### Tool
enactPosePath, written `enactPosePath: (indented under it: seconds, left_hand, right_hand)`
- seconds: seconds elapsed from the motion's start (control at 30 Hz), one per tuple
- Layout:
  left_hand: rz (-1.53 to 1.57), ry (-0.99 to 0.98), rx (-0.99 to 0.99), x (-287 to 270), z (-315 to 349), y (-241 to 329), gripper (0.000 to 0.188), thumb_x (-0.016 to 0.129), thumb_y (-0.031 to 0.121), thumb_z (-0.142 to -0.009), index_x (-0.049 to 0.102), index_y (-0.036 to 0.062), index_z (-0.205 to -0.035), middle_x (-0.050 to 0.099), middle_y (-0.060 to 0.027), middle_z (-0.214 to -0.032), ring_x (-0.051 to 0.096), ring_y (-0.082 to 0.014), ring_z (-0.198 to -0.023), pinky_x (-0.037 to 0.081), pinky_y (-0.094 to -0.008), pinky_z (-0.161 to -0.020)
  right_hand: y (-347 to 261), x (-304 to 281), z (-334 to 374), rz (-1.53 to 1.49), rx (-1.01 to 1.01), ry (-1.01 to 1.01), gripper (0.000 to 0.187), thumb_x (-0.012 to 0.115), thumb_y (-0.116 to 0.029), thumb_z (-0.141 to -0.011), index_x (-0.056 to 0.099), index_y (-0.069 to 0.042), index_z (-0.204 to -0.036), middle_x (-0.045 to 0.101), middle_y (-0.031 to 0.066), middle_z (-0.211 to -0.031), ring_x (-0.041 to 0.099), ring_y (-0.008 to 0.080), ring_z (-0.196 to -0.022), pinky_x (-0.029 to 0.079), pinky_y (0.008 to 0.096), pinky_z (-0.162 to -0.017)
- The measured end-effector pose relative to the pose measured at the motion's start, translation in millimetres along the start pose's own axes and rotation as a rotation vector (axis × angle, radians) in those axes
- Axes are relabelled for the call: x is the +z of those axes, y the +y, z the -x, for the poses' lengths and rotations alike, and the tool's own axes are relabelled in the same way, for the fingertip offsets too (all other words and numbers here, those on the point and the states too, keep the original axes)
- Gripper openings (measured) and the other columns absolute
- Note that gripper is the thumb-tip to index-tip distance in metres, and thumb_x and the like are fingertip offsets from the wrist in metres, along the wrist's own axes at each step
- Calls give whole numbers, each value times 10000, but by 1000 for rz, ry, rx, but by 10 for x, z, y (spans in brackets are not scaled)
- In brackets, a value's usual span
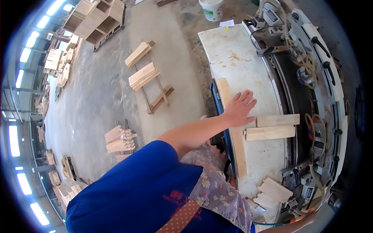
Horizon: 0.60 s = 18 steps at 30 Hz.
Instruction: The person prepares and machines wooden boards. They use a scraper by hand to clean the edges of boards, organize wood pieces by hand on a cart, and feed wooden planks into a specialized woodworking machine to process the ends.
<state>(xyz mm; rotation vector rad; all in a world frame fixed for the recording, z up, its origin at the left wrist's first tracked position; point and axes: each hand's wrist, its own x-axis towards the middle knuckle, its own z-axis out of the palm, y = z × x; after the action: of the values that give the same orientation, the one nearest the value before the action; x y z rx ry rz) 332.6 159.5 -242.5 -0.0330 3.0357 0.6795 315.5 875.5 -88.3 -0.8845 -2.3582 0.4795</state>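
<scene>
Left hand [240, 110], fingers spread, crosses the wooden strip [238, 155] edging the counter [243, 50], open surface leftward. Right hand [310, 218]: I cannot tell its fingers' state.

Pretty clearly a woodworking shop, and a big hall at that. Pale boards [143, 76] sit stacked on a low wooden rack [162, 98] over bare concrete floor [93, 93], left of centre. Boxy wooden unit [99, 23], upper left. Down the right side there's a long machine [318, 143] with looping hoses [309, 66] and cut planks [271, 133] on its worktable [239, 52].
</scene>
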Motion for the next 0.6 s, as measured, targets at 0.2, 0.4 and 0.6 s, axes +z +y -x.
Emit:
enactPosePath:
  seconds: [0.2, 0.4, 0.6]
  left_hand:
    - [24, 39, 27, 36, -55, 17, 683, 541, 485, -896, 432, 47, -1409, 304, -199, -1533, 212, -330, -1453, 188, -453, -1178]
    - [36, 27, 75, 12, -20, -44, 673, 543, 464, -904, 441, -1, -1379, 323, -218, -1514, 233, -340, -1442, 199, -450, -1172]
    - [131, 241, 472, 4, 1016, -970, 597, 568, 431, -895, 466, 100, -1382, 382, -178, -1491, 337, -325, -1392, 267, -443, -1146]
  right_hand:
    - [-5, -213, 454, 186, -213, 280, 412, 569, -342, -978, 638, -36, -1246, 669, 77, -1198, 640, 194, -1043, 492, 315, -893]
    - [-1678, -53, 2253, -224, -331, -248, 264, 566, -172, -987, 651, 20, -1147, 677, 94, -1053, 631, 192, -950, 501, 315, -836]
    - [-2071, -25, 3472, -263, -329, -535, 242, 591, -198, -972, 646, 29, -1035, 651, 55, -893, 602, 132, -807, 507, 266, -726]
